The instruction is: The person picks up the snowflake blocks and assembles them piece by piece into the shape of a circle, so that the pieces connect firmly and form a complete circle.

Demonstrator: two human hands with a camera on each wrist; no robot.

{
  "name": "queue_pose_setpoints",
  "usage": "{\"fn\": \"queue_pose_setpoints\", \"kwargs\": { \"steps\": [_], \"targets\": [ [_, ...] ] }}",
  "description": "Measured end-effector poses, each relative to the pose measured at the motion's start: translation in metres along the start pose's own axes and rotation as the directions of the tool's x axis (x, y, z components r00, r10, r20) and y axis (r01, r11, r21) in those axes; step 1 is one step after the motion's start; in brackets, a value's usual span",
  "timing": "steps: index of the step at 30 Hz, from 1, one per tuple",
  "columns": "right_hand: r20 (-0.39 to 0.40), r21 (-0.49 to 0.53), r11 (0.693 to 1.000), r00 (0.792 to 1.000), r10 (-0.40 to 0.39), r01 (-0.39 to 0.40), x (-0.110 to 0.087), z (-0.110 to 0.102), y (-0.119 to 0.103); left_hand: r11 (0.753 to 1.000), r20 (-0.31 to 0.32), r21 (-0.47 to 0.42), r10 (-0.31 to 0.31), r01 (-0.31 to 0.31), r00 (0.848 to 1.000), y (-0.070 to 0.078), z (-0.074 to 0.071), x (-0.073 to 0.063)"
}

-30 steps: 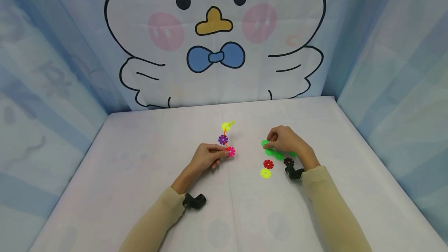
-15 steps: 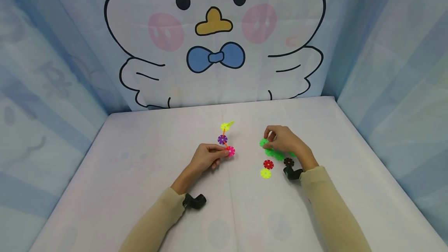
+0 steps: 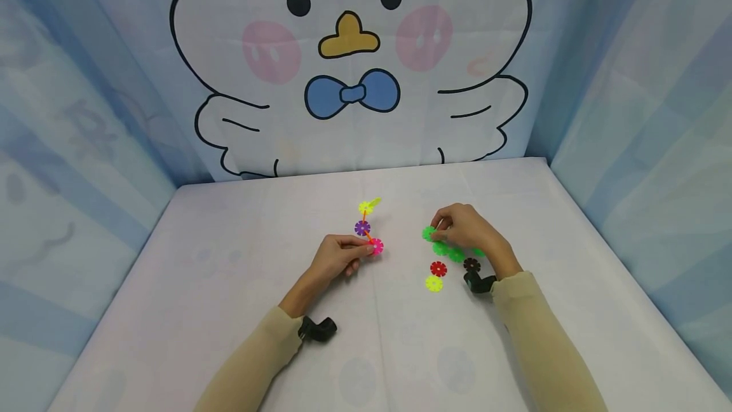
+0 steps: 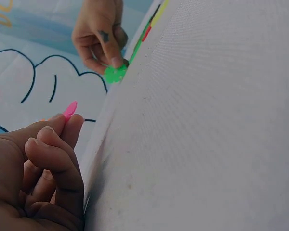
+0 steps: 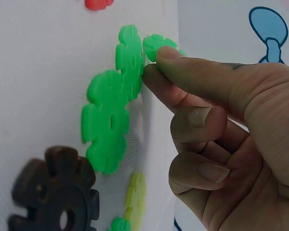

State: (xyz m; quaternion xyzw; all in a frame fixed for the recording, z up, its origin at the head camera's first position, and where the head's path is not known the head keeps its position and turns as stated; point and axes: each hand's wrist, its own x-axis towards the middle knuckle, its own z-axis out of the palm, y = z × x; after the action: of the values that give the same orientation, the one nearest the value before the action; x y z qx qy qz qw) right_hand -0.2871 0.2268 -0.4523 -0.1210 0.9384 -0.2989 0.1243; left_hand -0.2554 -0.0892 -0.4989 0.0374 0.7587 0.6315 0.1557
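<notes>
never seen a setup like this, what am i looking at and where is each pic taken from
There is no machine here, just a person's left hand and right hand at a white table. The wide picture comes from a camera on the head; the two closer ones from the left wrist camera and right wrist camera. The left hand pinches a pink disc, joined to a purple disc and a yellow disc by orange pieces. The right hand pinches a green disc. On the table near it lie more green discs, a red disc, another yellow disc and a dark disc.
</notes>
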Motion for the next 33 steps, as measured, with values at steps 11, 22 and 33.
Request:
{"fn": "queue_pose_setpoints", "kwargs": {
  "steps": [11,22,33],
  "targets": [
    [-0.01,0.07,0.992,0.995,-0.104,0.104,0.005,0.012,-0.019,0.998,-0.023,-0.056,-0.006,0.004,1.0,0.003,-0.001,-0.001],
    [-0.056,0.144,0.96,0.97,-0.234,0.24,0.009,0.039,-0.048,0.998,-0.057,-0.07,-0.006,0.002,0.998,0.004,0.0,-0.001],
    [-0.075,0.129,0.952,0.96,-0.271,0.279,0.009,0.047,-0.053,0.995,-0.048,-0.097,0.014,-0.019,0.999,0.002,0.0,-0.002]
  ]
}}
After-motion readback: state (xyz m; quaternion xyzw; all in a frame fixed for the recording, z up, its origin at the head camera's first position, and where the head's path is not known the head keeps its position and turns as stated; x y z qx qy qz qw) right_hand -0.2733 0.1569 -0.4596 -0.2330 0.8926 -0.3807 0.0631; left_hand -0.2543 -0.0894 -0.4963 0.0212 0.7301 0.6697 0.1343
